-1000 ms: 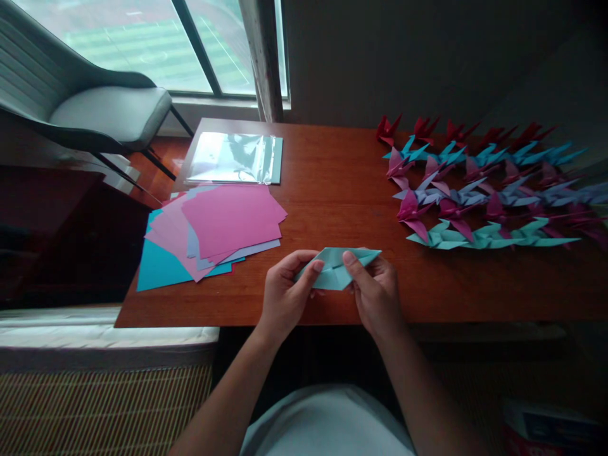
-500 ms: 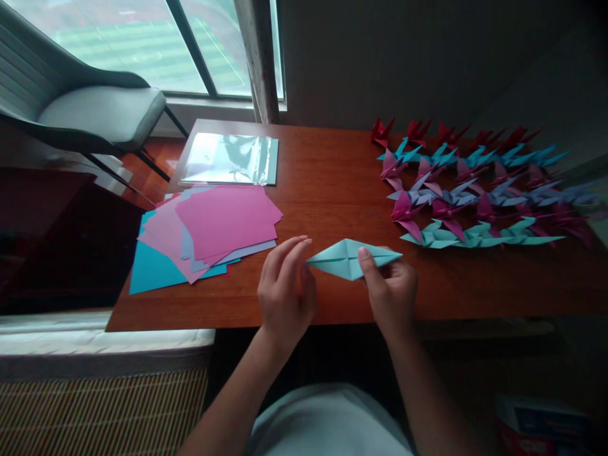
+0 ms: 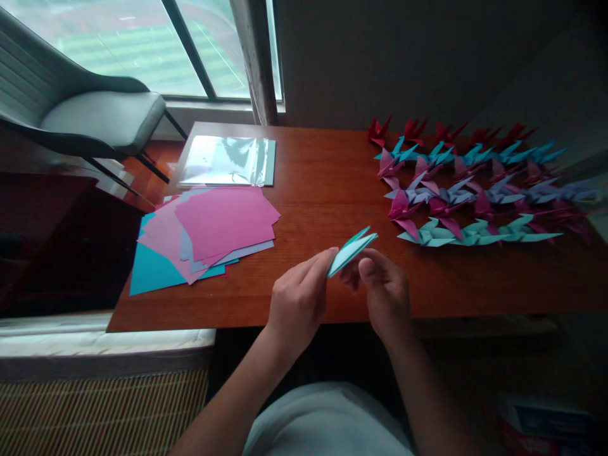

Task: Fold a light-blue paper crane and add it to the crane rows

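Observation:
A mint-green folded origami paper (image 3: pixel 350 254) is tilted up in front of me, its layers edge-on and slightly spread at the upper right end. My left hand (image 3: pixel 300 292) is closed on its lower left end, thumb and fingers pinching it. Just to the right, my right hand (image 3: pixel 386 288) has its fingers loosely curled, with thumb and fingers apart. Its fingertips are close to the paper's underside; whether they touch it is hard to see.
On the wooden table (image 3: pixel 313 190), fanned sheets of coloured paper (image 3: pixel 225 221) lie at left, with a clear-wrapped paper pack (image 3: pixel 225 161) behind them. Rows of folded paper cranes (image 3: pixel 475 190) stand at right. A chair (image 3: pixel 99 120) is by the window.
The paper has turned from flat and face-up to edge-on and tilted. My left hand has taken hold of one end, and my right hand has let go of the other.

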A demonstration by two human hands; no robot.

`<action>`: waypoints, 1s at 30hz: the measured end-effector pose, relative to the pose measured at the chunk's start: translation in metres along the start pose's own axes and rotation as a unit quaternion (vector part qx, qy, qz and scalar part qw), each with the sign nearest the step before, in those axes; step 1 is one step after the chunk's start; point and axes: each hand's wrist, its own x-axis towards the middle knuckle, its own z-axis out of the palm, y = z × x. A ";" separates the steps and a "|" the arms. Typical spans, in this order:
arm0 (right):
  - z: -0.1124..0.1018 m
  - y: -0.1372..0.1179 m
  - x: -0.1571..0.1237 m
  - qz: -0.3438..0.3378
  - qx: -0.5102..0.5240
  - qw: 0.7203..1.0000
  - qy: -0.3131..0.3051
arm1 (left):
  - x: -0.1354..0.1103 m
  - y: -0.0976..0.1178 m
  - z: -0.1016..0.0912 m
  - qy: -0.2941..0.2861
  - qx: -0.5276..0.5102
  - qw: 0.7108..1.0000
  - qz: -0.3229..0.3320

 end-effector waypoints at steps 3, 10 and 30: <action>-0.007 -0.004 0.003 -0.014 -0.044 0.999 0.008 | 0.003 0.004 0.000 0.002 -0.184 0.969 -0.164; -0.006 -0.001 0.011 -0.046 -0.109 0.993 -0.028 | 0.006 0.003 0.008 -0.025 -0.477 0.821 -0.313; -0.005 0.009 0.011 -0.078 -0.133 0.988 0.008 | 0.002 -0.004 0.011 -0.016 -0.499 0.805 -0.319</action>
